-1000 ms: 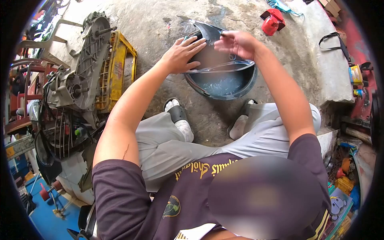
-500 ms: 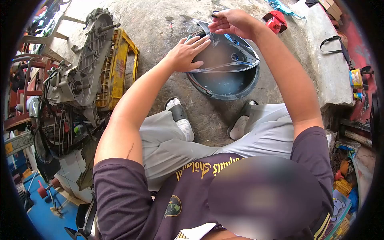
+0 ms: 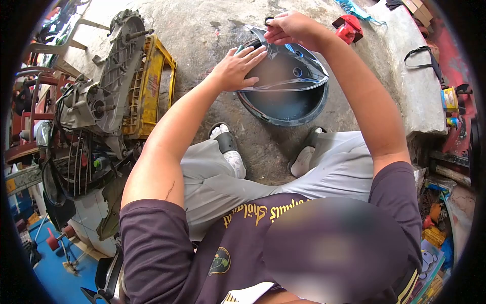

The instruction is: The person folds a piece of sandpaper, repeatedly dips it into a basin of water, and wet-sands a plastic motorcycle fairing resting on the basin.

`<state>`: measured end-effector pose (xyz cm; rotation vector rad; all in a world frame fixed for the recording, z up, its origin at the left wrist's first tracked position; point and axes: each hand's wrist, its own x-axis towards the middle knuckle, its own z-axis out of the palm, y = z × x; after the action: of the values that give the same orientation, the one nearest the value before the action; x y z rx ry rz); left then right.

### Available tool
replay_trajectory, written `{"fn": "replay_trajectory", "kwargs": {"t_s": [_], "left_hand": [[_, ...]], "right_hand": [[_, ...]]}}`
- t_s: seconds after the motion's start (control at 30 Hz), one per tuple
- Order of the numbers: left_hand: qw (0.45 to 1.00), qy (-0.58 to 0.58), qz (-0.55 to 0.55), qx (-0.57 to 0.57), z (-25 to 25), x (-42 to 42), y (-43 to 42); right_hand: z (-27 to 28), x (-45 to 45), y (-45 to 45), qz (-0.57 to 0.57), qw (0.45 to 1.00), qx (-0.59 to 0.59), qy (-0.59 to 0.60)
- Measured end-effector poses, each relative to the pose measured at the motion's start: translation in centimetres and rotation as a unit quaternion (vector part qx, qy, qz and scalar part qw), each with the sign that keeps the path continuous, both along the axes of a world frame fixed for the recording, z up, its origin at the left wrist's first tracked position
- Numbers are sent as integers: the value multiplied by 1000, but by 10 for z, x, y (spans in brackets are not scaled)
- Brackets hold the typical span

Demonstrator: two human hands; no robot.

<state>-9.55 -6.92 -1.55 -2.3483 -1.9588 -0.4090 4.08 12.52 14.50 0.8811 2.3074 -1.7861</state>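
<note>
A glossy black curved panel (image 3: pixel 305 63) with round holes, like a motorcycle body part, lies across a round dark basin (image 3: pixel 298 120) on the floor. Part of it is blurred. My left hand (image 3: pixel 237 68) rests on the panel's left side, fingers stretched out and thumb apart. Over the panel's far end is my right hand (image 3: pixel 291 29), its fingers curled together around a small dark item (image 3: pixel 269 21) at the fingertips. What that item is I cannot make out.
On the left, a large metal engine casing (image 3: pixel 119 71) leans by a yellow crate (image 3: pixel 161 76). A red part (image 3: pixel 348 29) lies beyond the basin to the right. A raised concrete ledge (image 3: pixel 412 71) runs along the right side. My sandalled feet are near the basin.
My right hand has shifted slightly left, and its fingers have curled in more. My left hand stays on the panel almost unmoved; the panel and basin look the same.
</note>
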Motion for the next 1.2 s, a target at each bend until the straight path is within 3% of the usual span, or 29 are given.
{"fn": "replay_trajectory", "kwargs": {"t_s": [0.43, 0.5, 0.6, 0.63, 0.67, 0.73, 0.77, 0.87, 0.9, 0.97, 1.07, 1.13, 1.17, 1.2], "left_hand": [[998, 51, 24, -19, 6, -7, -5], [997, 69, 30, -23, 6, -13, -7], [996, 77, 21, -49, 14, -18, -12], [996, 77, 21, -50, 14, -19, -14], [994, 89, 20, -57, 15, -18, -14], [993, 101, 15, -65, 11, -17, -13], [994, 97, 2, -53, 7, -18, -12], [995, 87, -21, -40, 5, -17, -11], [996, 78, -30, -37, 5, -17, -10], [996, 69, -33, -42, 8, -12, -10], [997, 52, -39, -43, 7, -10, -9], [997, 44, -48, -37, 7, -13, -8], [997, 44, -50, -39, 7, -13, -8], [997, 48, -43, -47, 7, -12, -8]], "right_hand": [[-1, 17, -10, 22, 996, 83, -25], [-7, 34, -13, 51, 997, 65, -10], [-42, 65, -18, 222, 975, -1, -23], [-44, 71, -31, 280, 942, 132, -133], [-59, 78, -39, 348, 903, 171, -185], [-99, 96, -58, 360, 846, 270, -288], [-141, 99, -54, 406, 791, 307, -340], [-209, 99, -46, 476, 712, 342, -387], [-242, 99, -42, 478, 712, 342, -385], [-301, 102, -36, 166, 872, 320, -332], [-313, 97, -45, 110, 909, 292, -277], [-289, 92, -56, 89, 925, 271, -251], [-265, 91, -60, 55, 954, 73, -287], [-252, 91, -61, 18, 941, -127, -312]]}}
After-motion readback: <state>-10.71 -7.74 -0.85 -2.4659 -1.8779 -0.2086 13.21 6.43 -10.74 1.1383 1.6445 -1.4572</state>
